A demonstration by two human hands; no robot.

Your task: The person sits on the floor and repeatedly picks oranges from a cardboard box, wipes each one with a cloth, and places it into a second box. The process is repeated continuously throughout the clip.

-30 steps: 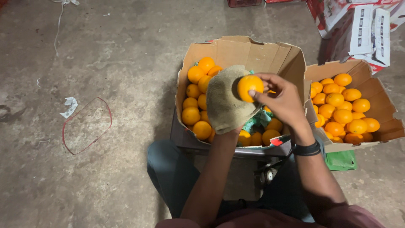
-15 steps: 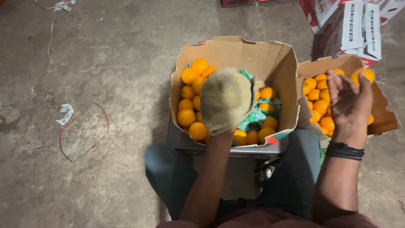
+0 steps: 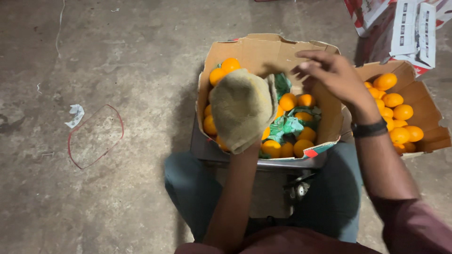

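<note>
My left hand (image 3: 242,113) is wrapped in a tan cloth (image 3: 230,96) and held over the left side of an open cardboard box (image 3: 263,49) of oranges (image 3: 288,101) with green paper (image 3: 287,126) among them. The hand itself is hidden under the cloth. Above the right wall of that box, my right hand (image 3: 332,77) hovers with its fingers loosely apart and holds nothing; a black band (image 3: 369,128) circles its wrist. A second cardboard box (image 3: 431,136) to the right holds more oranges (image 3: 398,113).
The nearer box rests on a metal stand (image 3: 282,164) between my knees. A red wire loop (image 3: 94,136) and a white scrap (image 3: 75,114) lie on the concrete floor at left. White and red cartons (image 3: 409,28) stand at the top right.
One second ago my right hand held an orange against the cloth. It swung to the right box, the orange left it, and it has come back over the left box.
</note>
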